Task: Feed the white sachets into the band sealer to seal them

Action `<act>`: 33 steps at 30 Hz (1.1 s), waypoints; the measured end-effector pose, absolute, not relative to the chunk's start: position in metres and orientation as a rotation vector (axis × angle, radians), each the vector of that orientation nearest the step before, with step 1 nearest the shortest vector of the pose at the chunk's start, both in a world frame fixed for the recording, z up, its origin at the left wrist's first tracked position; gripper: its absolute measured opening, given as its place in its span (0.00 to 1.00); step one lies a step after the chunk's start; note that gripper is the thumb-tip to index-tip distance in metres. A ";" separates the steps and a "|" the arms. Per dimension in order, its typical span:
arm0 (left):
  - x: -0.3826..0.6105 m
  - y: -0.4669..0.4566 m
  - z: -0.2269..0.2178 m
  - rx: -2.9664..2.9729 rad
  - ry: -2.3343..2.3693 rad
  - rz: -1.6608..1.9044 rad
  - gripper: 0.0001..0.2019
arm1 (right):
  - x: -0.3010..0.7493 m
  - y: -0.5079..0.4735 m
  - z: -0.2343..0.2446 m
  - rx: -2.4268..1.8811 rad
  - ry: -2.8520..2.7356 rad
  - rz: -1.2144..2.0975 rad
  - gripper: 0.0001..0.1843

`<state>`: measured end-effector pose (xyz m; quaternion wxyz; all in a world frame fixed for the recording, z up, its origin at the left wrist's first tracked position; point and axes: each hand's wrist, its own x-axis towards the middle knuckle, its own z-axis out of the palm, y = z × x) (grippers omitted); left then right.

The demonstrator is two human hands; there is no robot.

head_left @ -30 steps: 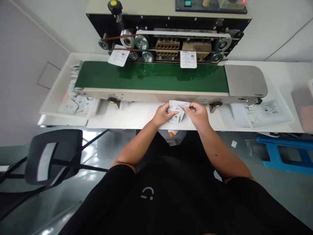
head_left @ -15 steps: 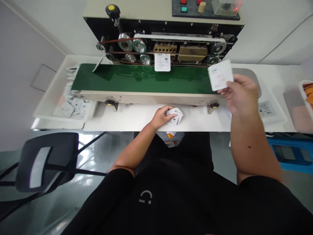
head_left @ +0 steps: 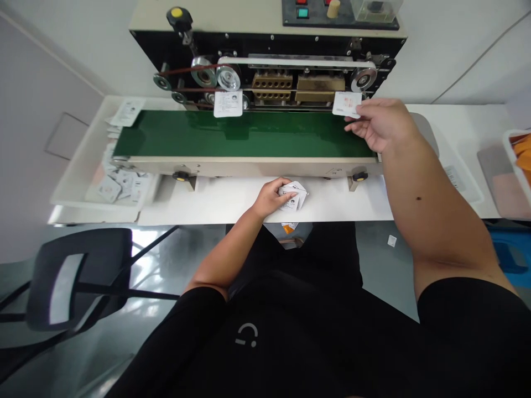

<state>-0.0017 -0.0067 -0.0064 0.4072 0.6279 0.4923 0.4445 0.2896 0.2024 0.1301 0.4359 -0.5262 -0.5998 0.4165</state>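
My left hand [head_left: 270, 197] rests on the white table in front of the machine, closed on a small stack of white pouches [head_left: 294, 196]. My right hand [head_left: 379, 124] reaches over the right end of the green conveyor belt [head_left: 249, 135] and pinches one white pouch [head_left: 346, 104], holding its top edge at the sealer's entry slot. Another white pouch [head_left: 228, 103] hangs in the sealing band further left. A third pouch [head_left: 129, 112] lies at the belt's left end.
The band sealer [head_left: 269, 72] stands behind the belt, with buttons on top. A white tray [head_left: 78, 166] at the left holds several sealed pouches. A clear tray [head_left: 460, 182] sits at the right. A black chair [head_left: 78, 276] stands on the floor at the left.
My right hand took one pouch from the stack, carried it up and right, then brought it to the sealer's entry. The earlier pouches rode leftward along the belt; one reached the left end.
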 end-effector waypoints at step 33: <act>-0.001 -0.010 -0.009 1.558 1.216 1.171 0.15 | 0.196 -0.012 0.078 -1.163 -0.810 1.276 0.26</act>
